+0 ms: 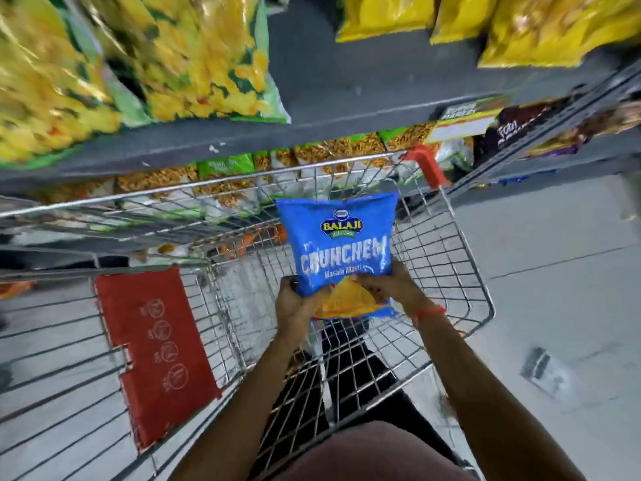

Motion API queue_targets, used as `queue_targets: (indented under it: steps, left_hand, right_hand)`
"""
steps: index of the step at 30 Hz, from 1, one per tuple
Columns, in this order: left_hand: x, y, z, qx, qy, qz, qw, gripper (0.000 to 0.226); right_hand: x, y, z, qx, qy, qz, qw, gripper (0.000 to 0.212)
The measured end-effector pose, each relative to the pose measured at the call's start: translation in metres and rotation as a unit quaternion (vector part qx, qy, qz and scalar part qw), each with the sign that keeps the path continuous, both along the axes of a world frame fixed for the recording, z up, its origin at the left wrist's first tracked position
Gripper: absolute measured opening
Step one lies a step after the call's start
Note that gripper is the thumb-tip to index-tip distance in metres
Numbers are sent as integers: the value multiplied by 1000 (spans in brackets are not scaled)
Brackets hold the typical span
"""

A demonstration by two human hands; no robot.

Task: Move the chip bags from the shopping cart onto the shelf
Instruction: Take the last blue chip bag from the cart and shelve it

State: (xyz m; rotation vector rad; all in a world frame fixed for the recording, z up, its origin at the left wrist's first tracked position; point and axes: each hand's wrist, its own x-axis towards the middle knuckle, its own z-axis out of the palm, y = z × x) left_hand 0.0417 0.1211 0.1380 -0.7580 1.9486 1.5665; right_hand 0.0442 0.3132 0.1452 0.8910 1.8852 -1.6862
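A blue chip bag (341, 248) with white lettering stands upright above the wire shopping cart (461, 258). My left hand (298, 303) grips its lower left corner and my right hand (388, 289) grips its lower right edge. The bag's bottom shows a yellow chip picture between my hands. The grey shelf (347, 109) runs across the view just beyond the cart's far rim, with a bare stretch in its middle. No other chip bag shows inside the cart basket.
Green-and-yellow snack bags (145, 57) fill the shelf's left side and yellow bags (503, 26) its right. Lower shelves hold several snack packs (312, 151). A red child-seat flap (156, 352) lies at the cart's left. Grey floor (555, 272) spreads to the right.
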Motion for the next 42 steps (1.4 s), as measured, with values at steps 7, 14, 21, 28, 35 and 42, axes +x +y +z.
queue_targets:
  steps: [7, 14, 21, 28, 35, 42]
  left_hand:
    - [-27, -4, 109, 34, 197, -68, 977, 80]
    - [-61, 10, 228, 107, 354, -96, 924, 76]
    - [-87, 41, 353, 169, 514, -98, 835, 72]
    - [-127, 76, 476, 158, 632, -83, 754, 80]
    - [-178, 107, 562, 92, 670, -46, 735, 83]
    - [-212, 130, 553, 46, 647, 81, 757, 80]
  right_hand:
    - [1, -5, 119, 20, 183, -60, 981, 48]
    - [-3, -3, 250, 65, 350, -132, 925, 40]
    - [-17, 23, 374, 96, 503, -151, 846, 56]
    - [-61, 62, 489, 109, 613, -140, 770, 44]
    - [-123, 91, 571, 64, 642, -101, 757, 50]
    - [-199, 101, 572, 56, 602, -74, 793, 58]
